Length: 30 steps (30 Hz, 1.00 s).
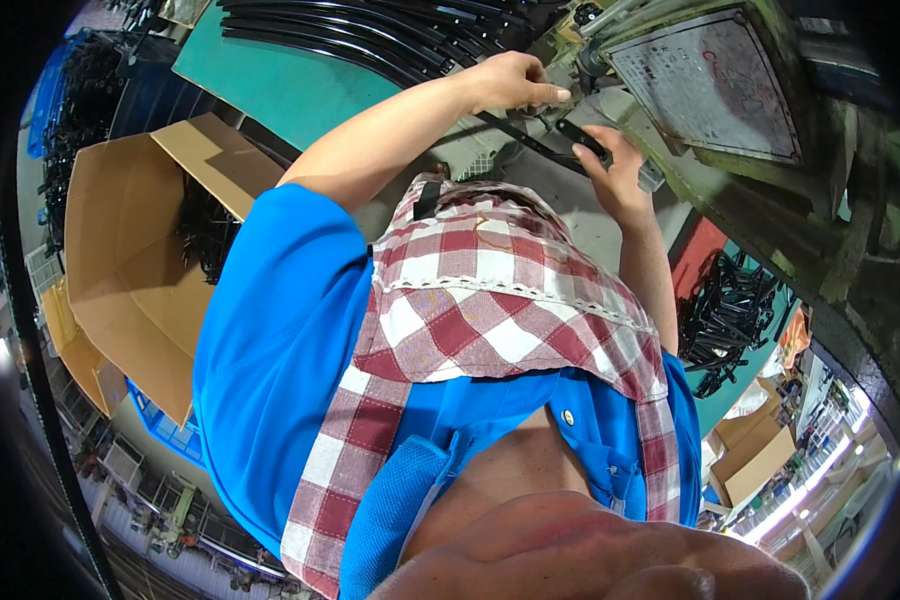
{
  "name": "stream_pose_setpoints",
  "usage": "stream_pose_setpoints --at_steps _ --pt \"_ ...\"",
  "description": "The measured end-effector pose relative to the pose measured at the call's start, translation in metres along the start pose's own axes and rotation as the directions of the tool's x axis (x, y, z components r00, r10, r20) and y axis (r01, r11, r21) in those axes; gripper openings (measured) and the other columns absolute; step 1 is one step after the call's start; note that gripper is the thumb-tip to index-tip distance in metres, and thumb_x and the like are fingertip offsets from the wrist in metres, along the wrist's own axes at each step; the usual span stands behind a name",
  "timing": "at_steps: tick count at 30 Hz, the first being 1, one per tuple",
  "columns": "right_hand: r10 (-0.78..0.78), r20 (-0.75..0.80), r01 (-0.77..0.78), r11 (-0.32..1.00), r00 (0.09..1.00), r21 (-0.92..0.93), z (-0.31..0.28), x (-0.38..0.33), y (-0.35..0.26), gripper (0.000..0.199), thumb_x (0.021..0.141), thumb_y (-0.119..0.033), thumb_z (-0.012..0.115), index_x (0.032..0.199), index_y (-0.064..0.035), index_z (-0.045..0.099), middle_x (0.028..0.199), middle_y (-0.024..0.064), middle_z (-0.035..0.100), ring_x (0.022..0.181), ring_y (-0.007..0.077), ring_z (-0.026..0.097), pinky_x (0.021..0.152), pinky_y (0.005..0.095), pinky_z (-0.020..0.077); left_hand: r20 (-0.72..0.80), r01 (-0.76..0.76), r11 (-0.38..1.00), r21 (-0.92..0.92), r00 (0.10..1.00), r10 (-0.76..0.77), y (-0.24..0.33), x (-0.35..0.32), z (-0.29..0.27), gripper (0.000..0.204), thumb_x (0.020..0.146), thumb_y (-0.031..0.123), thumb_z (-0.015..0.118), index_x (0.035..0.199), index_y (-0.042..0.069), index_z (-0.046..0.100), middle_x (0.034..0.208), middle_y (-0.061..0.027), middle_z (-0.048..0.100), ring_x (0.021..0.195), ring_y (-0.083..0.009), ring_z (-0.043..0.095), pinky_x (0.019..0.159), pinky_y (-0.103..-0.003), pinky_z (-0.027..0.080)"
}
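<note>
My right hand (618,168) is closed around a short black bar (582,139) with rounded ends, thumb on one side and fingers on the other. Below that bar, a longer thin black metal strip (525,138) runs slantwise from under my left wrist toward my right hand. My left hand (513,82) is up at the machine's working area, fingers curled in and thumb stretched to the right. What those fingers hold, if anything, is hidden. Metal machine fittings (590,65) stand just beyond both hands.
Long curved black tubes (360,45) lie on a green table (270,75) at the far left. A machine with a metal plate (710,85) fills the far right. Many small black parts (730,310) are heaped at right. An open cardboard box (120,235) stands at left.
</note>
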State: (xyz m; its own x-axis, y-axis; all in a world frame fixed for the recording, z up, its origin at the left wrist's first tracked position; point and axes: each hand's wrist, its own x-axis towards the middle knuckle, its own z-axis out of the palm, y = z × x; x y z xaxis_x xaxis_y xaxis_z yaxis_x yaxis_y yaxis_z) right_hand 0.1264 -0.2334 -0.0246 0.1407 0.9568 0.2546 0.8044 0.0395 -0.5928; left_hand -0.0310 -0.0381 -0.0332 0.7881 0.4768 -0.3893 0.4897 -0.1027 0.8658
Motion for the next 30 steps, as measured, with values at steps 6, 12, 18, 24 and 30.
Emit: stream_pose_setpoints --at_steps 6,12,18,24,30 --pt "0.095 0.017 -0.095 0.995 0.995 0.002 0.002 0.020 0.005 0.036 0.087 -0.031 0.068 0.114 -0.0082 0.066 0.106 0.0148 0.068 0.095 0.0326 0.064 0.084 0.0406 0.0486 0.064 -0.116 0.971 -0.209 0.989 0.132 0.010 0.000 0.006 0.020 0.089 0.018 0.070 0.096 0.000 0.065 0.078 -0.0021 0.063 0.067 -0.0090 0.054 0.060 -0.025 0.045" --pt "0.350 0.082 -0.336 0.931 0.933 -0.145 -0.003 0.023 0.005 0.047 0.090 -0.049 0.059 0.117 -0.0108 0.068 0.105 0.0147 0.069 0.100 0.0336 0.064 0.089 0.0389 0.0473 0.030 -0.062 0.996 -0.057 0.997 0.064 0.029 0.012 0.013 0.020 0.087 0.018 0.072 0.094 0.001 0.066 0.077 -0.0032 0.066 0.067 -0.0109 0.058 0.063 -0.027 0.047" --pt "0.618 0.203 -0.583 0.785 0.760 -0.208 -0.022 0.028 -0.024 0.055 0.089 -0.053 0.059 0.120 -0.0073 0.065 0.109 0.0181 0.068 0.104 0.0369 0.062 0.091 0.0403 0.0464 0.108 -0.013 1.000 -0.013 0.994 0.014 0.040 0.011 0.014 0.028 0.088 0.028 0.071 0.095 0.002 0.066 0.077 -0.0027 0.065 0.067 -0.0108 0.057 0.061 -0.027 0.046" --pt "0.421 0.019 -0.419 0.905 0.907 -0.068 -0.006 0.000 0.010 0.039 0.086 -0.035 0.069 0.109 -0.0031 0.069 0.109 0.0200 0.068 0.104 0.0345 0.064 0.089 0.0379 0.0473 -0.060 -0.017 0.996 -0.082 0.998 0.012 -0.003 0.012 0.026 0.041 0.088 0.039 0.071 0.098 -0.001 0.064 0.079 -0.0044 0.063 0.069 -0.0098 0.055 0.061 -0.027 0.046" --pt "0.313 -0.146 -0.308 0.950 0.938 0.056 -0.010 -0.011 0.017 0.032 0.085 -0.021 0.070 0.108 0.0012 0.068 0.105 0.0180 0.069 0.101 0.0318 0.065 0.090 0.0363 0.0475 -0.349 -0.003 0.939 0.344 0.928 0.132 -0.085 -0.036 -0.035 0.023 0.085 0.022 0.066 0.103 0.007 0.065 0.079 -0.0077 0.066 0.073 -0.0197 0.064 0.066 -0.034 0.052"
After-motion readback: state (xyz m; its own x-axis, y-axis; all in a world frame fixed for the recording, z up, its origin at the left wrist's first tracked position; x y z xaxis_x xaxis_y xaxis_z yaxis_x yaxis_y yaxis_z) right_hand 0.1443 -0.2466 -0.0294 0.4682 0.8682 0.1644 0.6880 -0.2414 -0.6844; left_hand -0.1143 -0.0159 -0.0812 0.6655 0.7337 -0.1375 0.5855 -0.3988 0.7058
